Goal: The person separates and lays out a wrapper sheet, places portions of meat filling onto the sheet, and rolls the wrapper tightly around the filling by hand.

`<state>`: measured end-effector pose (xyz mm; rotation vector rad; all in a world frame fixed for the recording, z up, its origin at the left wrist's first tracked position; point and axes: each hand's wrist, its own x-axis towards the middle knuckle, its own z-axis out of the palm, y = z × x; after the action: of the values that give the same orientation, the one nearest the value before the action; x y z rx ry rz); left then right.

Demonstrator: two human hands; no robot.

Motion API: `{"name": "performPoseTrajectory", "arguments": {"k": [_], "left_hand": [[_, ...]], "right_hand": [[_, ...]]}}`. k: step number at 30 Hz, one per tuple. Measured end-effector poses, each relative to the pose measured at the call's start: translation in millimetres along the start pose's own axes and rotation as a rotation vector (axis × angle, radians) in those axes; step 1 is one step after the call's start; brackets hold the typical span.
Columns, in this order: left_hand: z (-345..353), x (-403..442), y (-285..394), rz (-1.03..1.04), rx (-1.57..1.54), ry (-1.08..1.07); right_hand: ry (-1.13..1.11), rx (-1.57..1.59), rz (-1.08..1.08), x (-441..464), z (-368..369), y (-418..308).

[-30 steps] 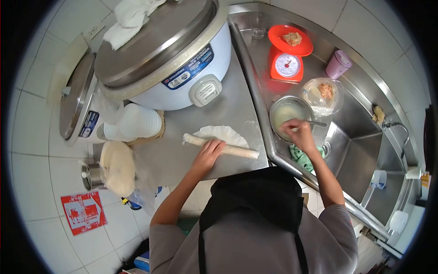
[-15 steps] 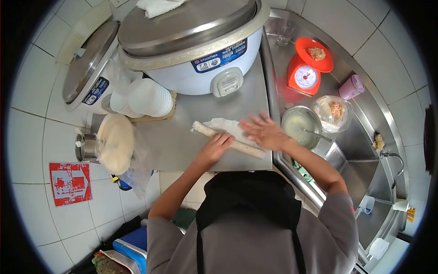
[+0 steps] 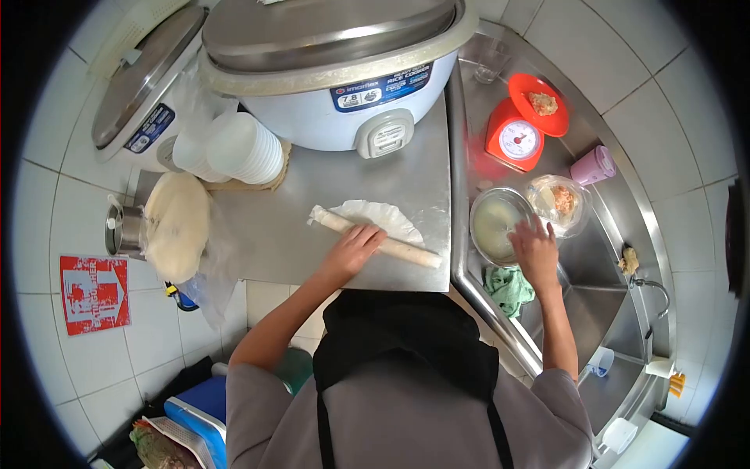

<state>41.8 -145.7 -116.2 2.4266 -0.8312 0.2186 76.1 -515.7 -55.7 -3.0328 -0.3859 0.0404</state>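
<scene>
On the steel table, my left hand is closed over the middle of a long, pale rolled wrapper. Its twisted left end sticks out beyond the fingers. The unrolled part of the thin round wrapper lies flat behind the roll. To the right, my right hand is over the near right rim of a metal bowl of whitish paste, fingers apart and pointing down. The spoon that stood in the bowl is hidden behind this hand, so contact with it cannot be made out.
A big rice cooker stands at the back, with stacked white cups and bagged round wrappers to the left. Across the raised sink edge are a red scale, a plastic container, a pink tumbler and a green cloth.
My right hand has left the wrapper and moved right to the paste bowl. My left hand stays on the roll. The view has shifted slightly.
</scene>
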Motion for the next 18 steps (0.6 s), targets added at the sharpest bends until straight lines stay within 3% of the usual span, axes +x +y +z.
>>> {"name": "performPoseTrajectory", "arguments": {"k": [2, 3, 6, 11, 14, 15, 18], "left_hand": [[-3, 0, 1, -0.006, -0.011, -0.003], [-1, -1, 1, -0.01, -0.009, -0.012], [4, -4, -1, -0.035, -0.012, -0.013], [13, -8, -7, -0.032, 0.03, 0.006], [16, -8, -6, -0.044, 0.037, 0.006], [18, -8, -6, -0.066, 0.036, 0.023], [23, -8, -6, -0.086, 0.009, 0.061]], "right_hand": [[0.164, 0.184, 0.031, 8, -12, -7], [0.125, 0.247, 0.019, 14, 1, 2], [-0.029, 0.724, -0.058, 46, 25, -21], [-0.48, 1.408, -0.129, 97, 55, -99], [-0.509, 1.389, -0.123, 98, 7, -95], [-0.519, 1.465, -0.217, 97, -6, -79], [-0.348, 1.477, -0.28, 76, -66, -35]]}}
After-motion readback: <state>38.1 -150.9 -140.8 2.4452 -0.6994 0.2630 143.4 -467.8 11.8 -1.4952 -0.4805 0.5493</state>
